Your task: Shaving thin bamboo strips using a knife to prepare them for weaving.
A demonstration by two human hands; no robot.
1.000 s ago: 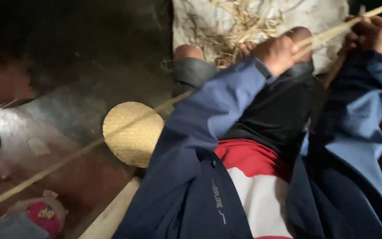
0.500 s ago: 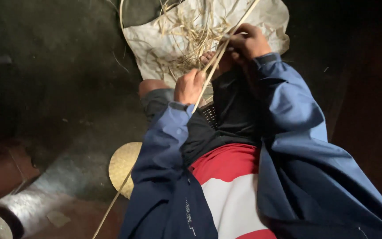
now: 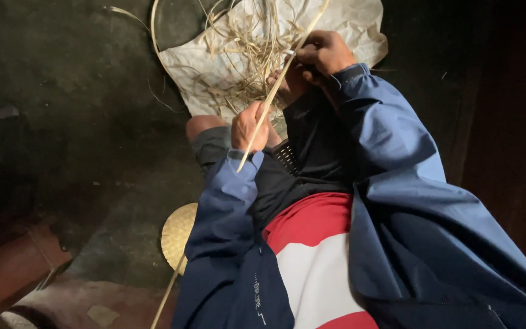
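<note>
My left hand (image 3: 249,125) is closed around the lower part of a long pale cane strip (image 3: 278,85), just above my knee. My right hand (image 3: 322,53) grips the same strip higher up, with a small blade-like tool at my fingers that I cannot make out clearly. The strip runs diagonally up past the frame's top edge. Both arms wear blue jacket sleeves. Under my hands lies a white sack (image 3: 360,30) on the dark floor, covered with thin dry cane shavings (image 3: 238,55).
A round woven cane disc (image 3: 178,234) lies on the floor by my left side, partly hidden by my sleeve. Another thin strip (image 3: 165,298) runs from it toward the bottom edge. A curved strip (image 3: 153,30) arcs over the sack's left edge. Reddish floor (image 3: 7,286) at lower left.
The view has swung from my left side to over my lap. The cane strip has turned from nearly level to steeply upright, and both hands have stayed closed on it, coming closer together.
</note>
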